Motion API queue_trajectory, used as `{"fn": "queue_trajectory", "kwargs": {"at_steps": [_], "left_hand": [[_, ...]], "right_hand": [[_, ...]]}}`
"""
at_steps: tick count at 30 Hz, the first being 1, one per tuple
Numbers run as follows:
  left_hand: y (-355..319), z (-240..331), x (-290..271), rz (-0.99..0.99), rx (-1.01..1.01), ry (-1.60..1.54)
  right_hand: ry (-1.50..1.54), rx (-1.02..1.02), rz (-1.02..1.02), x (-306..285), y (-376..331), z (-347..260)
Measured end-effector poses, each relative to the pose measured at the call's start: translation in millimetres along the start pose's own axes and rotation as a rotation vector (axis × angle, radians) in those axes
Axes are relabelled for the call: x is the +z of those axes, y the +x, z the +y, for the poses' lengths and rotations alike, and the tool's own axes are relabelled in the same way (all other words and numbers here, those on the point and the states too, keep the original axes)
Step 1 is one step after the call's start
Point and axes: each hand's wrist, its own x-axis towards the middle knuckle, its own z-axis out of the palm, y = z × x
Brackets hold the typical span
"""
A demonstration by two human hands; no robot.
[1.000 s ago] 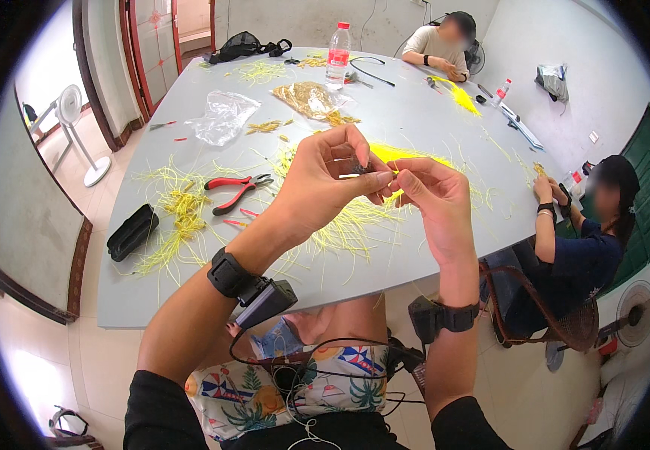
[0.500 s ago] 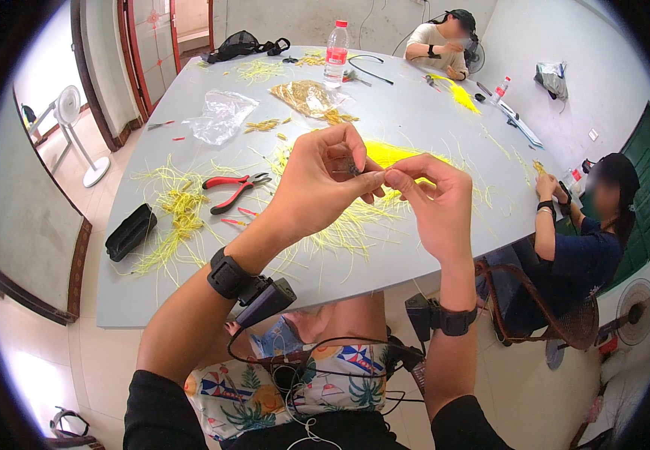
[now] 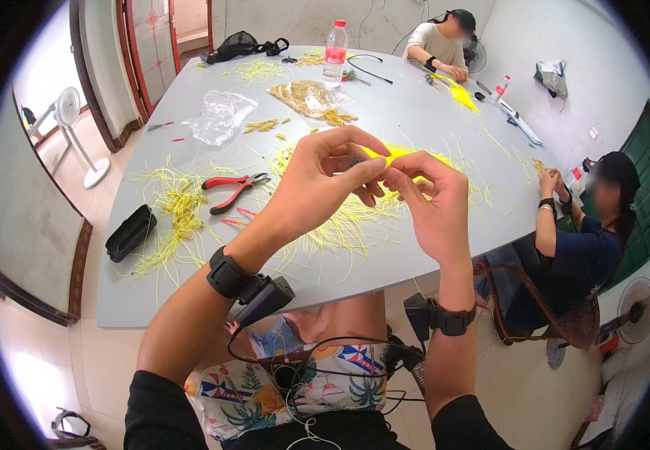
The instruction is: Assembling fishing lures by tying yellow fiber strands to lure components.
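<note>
Above the table, my left hand [image 3: 321, 176] is closed with thumb and fingers pinched together. A small dark, fuzzy-looking thing [image 3: 354, 160] shows within its curled fingers; its kind cannot be made out. Close beside it, the thumb and forefinger of my right hand [image 3: 439, 201] are pinched, their tips near the left thumb tip. Whatever the right fingers hold is too small to tell. Beneath both hands spreads a pile of bright yellow strands [image 3: 355, 229]. Red-handled pliers [image 3: 248, 181] lie left of my left hand, jaws apart, with small red pieces [image 3: 232, 222] nearby.
On the grey table [image 3: 287, 281] lie tangled yellow cords [image 3: 182, 210], a black case [image 3: 130, 233], a clear plastic bag [image 3: 222, 118] and a bag of tan pieces [image 3: 301, 98]. A water bottle [image 3: 334, 56] stands farther back. Two people sit along the far and right sides.
My left fingers have shifted slightly around the small dark thing, which is now more covered. My right hand has barely moved. The person at the far side has lowered a raised hand.
</note>
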Motion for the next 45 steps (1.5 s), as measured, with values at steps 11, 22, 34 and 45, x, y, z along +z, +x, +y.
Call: {"fn": "queue_trajectory", "kwargs": {"at_steps": [11,22,34,45], "left_hand": [[1,-12,-4,-0.032,-0.045,-0.013],[0,-7,1,-0.019,-0.016,0.03],[0,-16,-4,0.149,-0.095,0.177],[2,-18,-12,0.14,-0.077,0.19]], "right_hand": [[-0.027,0.037,-0.095,-3,0,-3],[-0.066,0.055,-0.06,-6,1,-2],[-0.147,-0.077,-0.066,9,-1,-2],[-0.07,0.046,-0.083,3,1,5]]}}
